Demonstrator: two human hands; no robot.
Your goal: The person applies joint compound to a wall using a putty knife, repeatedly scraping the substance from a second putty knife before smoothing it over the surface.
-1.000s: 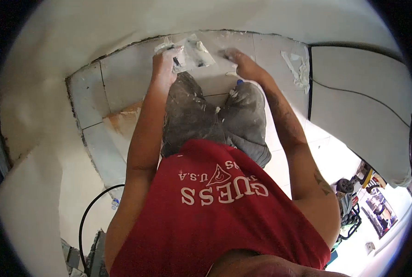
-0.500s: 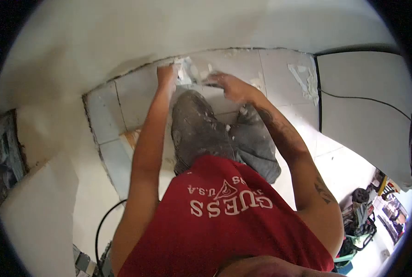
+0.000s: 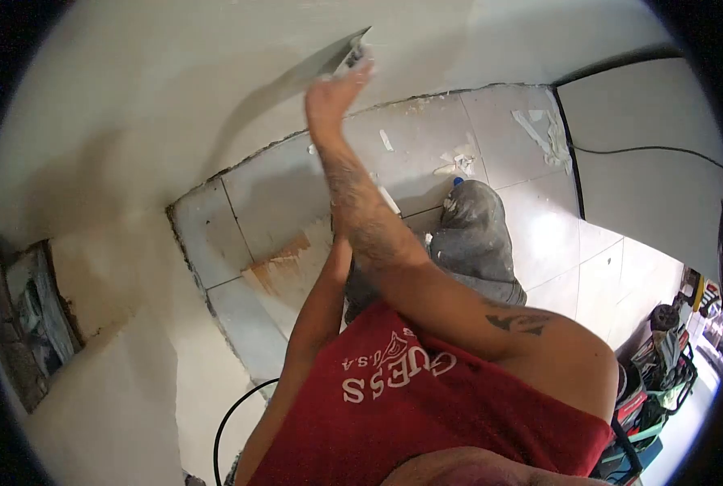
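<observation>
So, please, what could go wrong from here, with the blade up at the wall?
The right hand holds the thin blade tilted at the wall, so a corner might dig in and leave a line. White scraps lie just ahead of the knee and might get crushed under it. The black cable curves beside the left arm and might catch it.

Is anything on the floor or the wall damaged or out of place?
White scraps litter the floor tiles near the knee, like dropped waste; the wall's bottom edge looks dark and ragged, not cleanly finished.
</observation>
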